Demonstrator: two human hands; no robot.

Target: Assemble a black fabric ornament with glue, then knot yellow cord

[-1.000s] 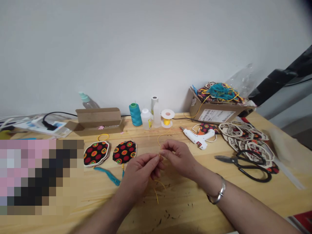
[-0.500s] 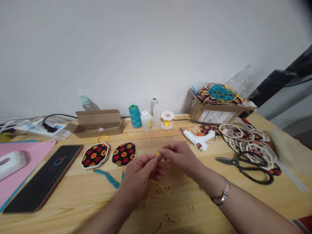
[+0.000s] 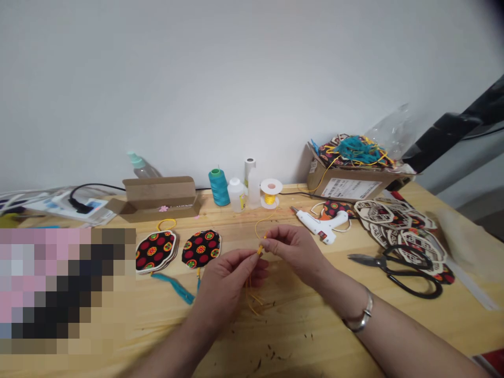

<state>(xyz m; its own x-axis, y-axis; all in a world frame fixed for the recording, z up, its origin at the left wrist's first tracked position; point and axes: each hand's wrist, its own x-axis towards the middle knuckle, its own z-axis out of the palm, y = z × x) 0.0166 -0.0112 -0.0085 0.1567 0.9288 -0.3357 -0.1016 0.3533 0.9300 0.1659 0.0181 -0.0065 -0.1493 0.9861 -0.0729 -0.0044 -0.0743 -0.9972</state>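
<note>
Thin yellow cord (image 3: 260,249) lies between the left hand (image 3: 224,278) and the right hand (image 3: 297,252), its short visible stretch slanting up and slightly right, away from the person. The left thumb and forefinger are closed on it; the right thumb and forefinger pinch it just above. Loose ends, too fine to count, hang below the left fingers. Beyond the fingers stands one white plastic spool (image 3: 271,186); right of them lie one white glue gun (image 3: 321,224) and one pair of black-handled metal scissors (image 3: 378,261).

Yellow cord (image 3: 260,249) partly behind left hand (image 3: 230,273)
</note>
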